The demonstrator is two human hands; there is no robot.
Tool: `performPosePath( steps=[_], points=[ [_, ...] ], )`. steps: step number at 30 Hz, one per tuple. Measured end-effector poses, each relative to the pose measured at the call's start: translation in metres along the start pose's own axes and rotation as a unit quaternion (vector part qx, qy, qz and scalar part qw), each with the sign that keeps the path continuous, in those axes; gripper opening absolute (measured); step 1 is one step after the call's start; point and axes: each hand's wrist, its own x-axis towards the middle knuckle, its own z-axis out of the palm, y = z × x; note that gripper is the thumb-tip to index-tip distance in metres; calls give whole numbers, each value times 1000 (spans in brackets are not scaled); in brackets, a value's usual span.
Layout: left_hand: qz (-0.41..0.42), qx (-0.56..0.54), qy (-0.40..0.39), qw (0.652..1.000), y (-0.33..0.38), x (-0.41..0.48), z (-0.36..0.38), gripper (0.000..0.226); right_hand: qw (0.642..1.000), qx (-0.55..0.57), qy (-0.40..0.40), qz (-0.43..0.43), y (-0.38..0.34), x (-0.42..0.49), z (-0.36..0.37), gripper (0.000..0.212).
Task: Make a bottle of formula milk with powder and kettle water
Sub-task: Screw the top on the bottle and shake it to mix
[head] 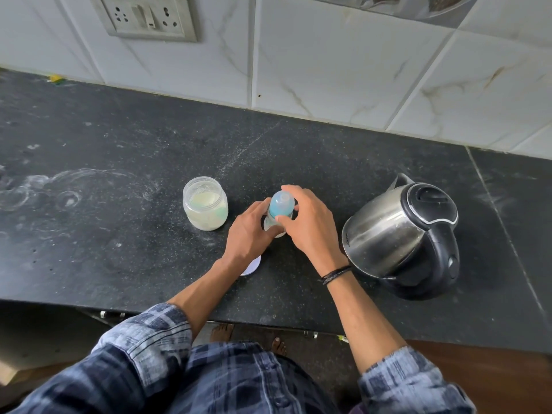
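Observation:
A small baby bottle (280,208) with a blue collar and a clear cap stands upright on the black counter (119,162). My left hand (249,234) grips the bottle's lower body from the left. My right hand (304,222) curls over the top and pinches the blue collar. To the left stands an open clear jar (205,203) holding pale powder. A steel electric kettle (401,231) with a black lid and handle sits to the right on its base.
A white round lid (252,266) lies on the counter, half hidden under my left wrist. A tiled wall with a socket plate (146,16) rises behind. The counter's front edge runs just above my sleeves.

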Motion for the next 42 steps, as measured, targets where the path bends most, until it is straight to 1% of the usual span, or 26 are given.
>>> performPosePath(
  steps=[2, 5, 6, 10, 11, 14, 15, 18, 20, 22, 24, 25, 27, 30, 33, 36, 42],
  points=[
    [2, -1, 0, 1000, 1, 0, 0, 51, 1000, 8, 11, 16, 0, 1, 0, 64],
    [5, -3, 1, 1000, 0, 1, 0, 55, 1000, 18, 6, 23, 2, 2, -1, 81],
    [6, -2, 1, 1000, -1, 1, 0, 57, 1000, 23, 0, 19, 3, 2, -1, 83],
    [5, -2, 0, 1000, -1, 0, 0, 55, 1000, 6, 1, -1, 3, 2, 6, 68],
    [6, -3, 1, 1000, -1, 0, 0, 55, 1000, 5, 3, 4, 3, 2, 7, 69],
    [9, -6, 4, 1000, 1, 0, 0, 56, 1000, 22, -4, 18, 5, 3, 7, 82],
    [8, -7, 5, 1000, 2, 0, -1, 56, 999, 33, -4, 15, 5, 3, 7, 83],
    [7, -3, 4, 1000, 1, 0, -1, 54, 999, 31, 7, -8, 6, 3, 10, 70],
    [8, -1, 3, 1000, 2, -1, 0, 54, 1000, 21, 21, 0, 6, 4, 13, 64],
    [7, -2, 4, 1000, 2, -1, 0, 55, 999, 26, 22, 14, 6, 5, 14, 69],
    [10, -2, 4, 1000, 2, -1, -1, 54, 999, 35, -1, 11, 8, 5, 13, 81],
    [12, -1, 4, 1000, 2, -1, -1, 54, 999, 42, -12, 5, 9, 5, 13, 83],
    [9, 2, 4, 1000, 2, -1, -2, 53, 999, 47, -14, -7, 9, 5, 14, 77],
    [2, 9, 3, 1000, 3, -1, -1, 52, 999, 47, 12, 2, 8, 5, 15, 66],
    [2, 6, 4, 1000, 4, -1, -2, 51, 998, 51, 21, 13, 8, 7, 17, 69],
    [6, 5, 6, 1000, 5, -2, -2, 50, 998, 65, 12, 8, 9, 5, 18, 72],
    [4, 8, 5, 1000, 5, -2, -1, 52, 995, 92, 33, 6, 11, 3, 22, 63]
  ],
)
